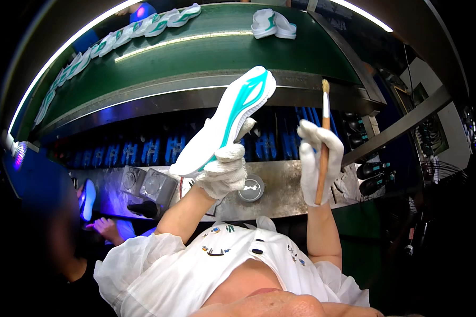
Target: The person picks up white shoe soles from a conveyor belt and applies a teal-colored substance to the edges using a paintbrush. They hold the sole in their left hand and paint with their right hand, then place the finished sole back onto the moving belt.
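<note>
My left hand (226, 171), in a white knit glove, is closed around a white shoe sole (217, 127) with teal stripes along its side. The sole is held up at a slant, its upper end over the metal edge of the conveyor. In my gloved right hand (318, 164) a wooden-handled brush (323, 153) stands upright, its pale bristles pointing up and away from the sole. Between my hands, a small round cup (251, 188) of whitish liquid sits on the metal worktop.
Beyond runs a green conveyor belt (206, 58) with a row of white-and-teal soles (116, 38) at left and a pair (273, 24) at right. Grey containers (152, 184) stand on the worktop (280, 206). At left, a co-worker's hand (108, 230) is near another sole (88, 199).
</note>
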The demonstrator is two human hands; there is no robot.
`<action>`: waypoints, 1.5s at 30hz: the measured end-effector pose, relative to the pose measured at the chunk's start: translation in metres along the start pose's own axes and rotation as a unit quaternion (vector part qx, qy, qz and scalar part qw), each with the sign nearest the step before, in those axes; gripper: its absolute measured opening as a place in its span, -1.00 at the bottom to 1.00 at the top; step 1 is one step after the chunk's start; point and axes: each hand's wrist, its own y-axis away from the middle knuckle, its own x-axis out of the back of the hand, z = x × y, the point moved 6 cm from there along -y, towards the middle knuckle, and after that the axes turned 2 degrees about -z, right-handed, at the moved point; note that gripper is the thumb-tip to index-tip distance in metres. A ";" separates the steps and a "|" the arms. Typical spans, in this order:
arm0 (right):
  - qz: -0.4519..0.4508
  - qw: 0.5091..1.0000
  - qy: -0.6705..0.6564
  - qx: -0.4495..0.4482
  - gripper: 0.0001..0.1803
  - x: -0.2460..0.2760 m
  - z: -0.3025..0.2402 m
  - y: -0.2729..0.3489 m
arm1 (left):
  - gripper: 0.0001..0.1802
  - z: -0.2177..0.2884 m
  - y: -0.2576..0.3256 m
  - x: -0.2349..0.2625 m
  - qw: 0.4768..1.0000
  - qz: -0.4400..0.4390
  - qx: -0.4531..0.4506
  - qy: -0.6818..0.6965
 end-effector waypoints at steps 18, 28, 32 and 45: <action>-0.075 0.995 0.058 -0.026 -0.04 -0.064 -0.010 -0.016 | -0.14 -0.010 0.071 0.024 0.953 0.301 -0.005 0.015; 0.050 0.989 -0.035 -0.134 -0.45 -0.031 0.042 -0.017 | -0.12 0.039 0.036 0.009 0.973 0.199 0.106 -0.057; 0.054 0.990 0.004 -0.129 -0.48 -0.003 0.049 -0.004 | -0.19 0.106 -0.054 -0.031 0.980 0.017 0.190 -0.057; 0.040 0.969 0.027 -0.244 -0.65 0.036 0.059 0.064 | -0.42 0.177 -0.225 0.072 0.078 0.241 0.099 -0.962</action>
